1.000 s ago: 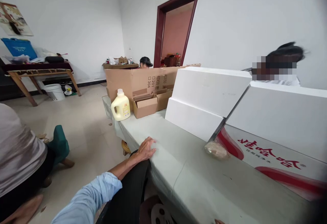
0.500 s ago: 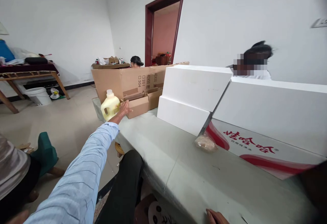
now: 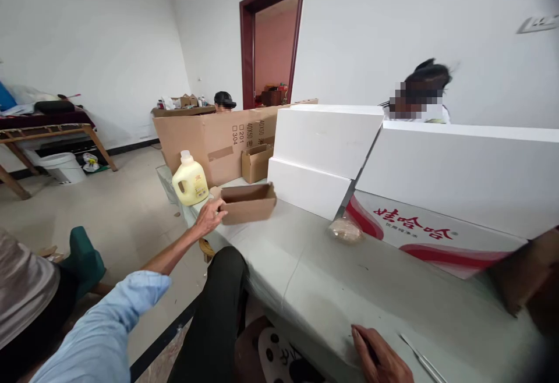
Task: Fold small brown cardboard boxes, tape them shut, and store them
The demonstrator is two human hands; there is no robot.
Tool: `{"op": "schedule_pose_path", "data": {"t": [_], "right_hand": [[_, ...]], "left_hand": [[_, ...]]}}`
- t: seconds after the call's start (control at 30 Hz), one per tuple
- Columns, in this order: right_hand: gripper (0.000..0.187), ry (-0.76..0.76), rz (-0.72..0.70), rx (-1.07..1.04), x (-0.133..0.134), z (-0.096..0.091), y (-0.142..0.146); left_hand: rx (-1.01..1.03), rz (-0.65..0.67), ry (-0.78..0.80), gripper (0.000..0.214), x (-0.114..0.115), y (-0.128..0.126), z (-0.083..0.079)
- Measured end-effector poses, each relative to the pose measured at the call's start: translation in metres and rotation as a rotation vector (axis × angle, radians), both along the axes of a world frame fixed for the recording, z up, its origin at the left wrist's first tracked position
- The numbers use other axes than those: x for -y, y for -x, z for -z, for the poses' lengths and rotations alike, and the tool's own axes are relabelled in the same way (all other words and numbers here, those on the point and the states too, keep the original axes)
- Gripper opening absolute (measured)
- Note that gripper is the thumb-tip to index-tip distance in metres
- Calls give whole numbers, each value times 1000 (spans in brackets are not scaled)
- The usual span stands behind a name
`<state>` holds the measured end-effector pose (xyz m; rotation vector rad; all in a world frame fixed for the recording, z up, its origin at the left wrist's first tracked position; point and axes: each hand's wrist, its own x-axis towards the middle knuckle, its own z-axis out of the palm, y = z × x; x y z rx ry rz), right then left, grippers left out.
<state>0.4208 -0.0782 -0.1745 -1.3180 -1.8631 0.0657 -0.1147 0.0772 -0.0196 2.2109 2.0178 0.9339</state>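
Note:
My left hand (image 3: 209,217) grips the near left end of a small open-topped brown cardboard box (image 3: 250,212), tilted over the table's left part. Just behind that hand stands a pale yellow jug with a white cap (image 3: 191,180). My right hand (image 3: 381,357) rests at the table's near edge, thumb a little apart from the fingers, with nothing visible in it. Beside it on the right lies a thin metal tool resembling tweezers (image 3: 423,360).
A second small cardboard box (image 3: 255,165) stands before a large cardboard panel (image 3: 218,138). White boxes (image 3: 327,138) are stacked along the far side, one on a red-and-white carton (image 3: 419,234). A clear wrapped bundle (image 3: 346,230) lies before them. Two people sit beyond; another is at left.
My left hand has pulled the small cardboard box toward me, away from the other small box. More of my right hand and the metal tool now show.

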Motion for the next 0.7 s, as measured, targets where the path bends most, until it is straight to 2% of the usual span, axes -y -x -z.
{"op": "schedule_pose_path", "data": {"t": [0.1, 0.27, 0.4, 0.57, 0.63, 0.7], "right_hand": [[45, 114, -1, -25, -6, -11, 10], [92, 247, -37, -87, -7, -22, 26], [118, 381, -135, -195, 3, -41, 39], [128, 467, -195, -380, 20, -63, 56], [126, 489, -179, -466, 25, -65, 59], [123, 544, -148, -568, 27, -66, 58]], "left_hand": [[41, 201, -13, 5, 41, -33, 9], [146, 482, 6, 1, 84, -80, 6], [259, 637, 120, 2, 102, -101, -6], [362, 647, 320, 10, 104, -111, -17], [390, 667, 282, 28, 104, -111, -17], [344, 722, 173, 67, 106, -109, -15]]}}
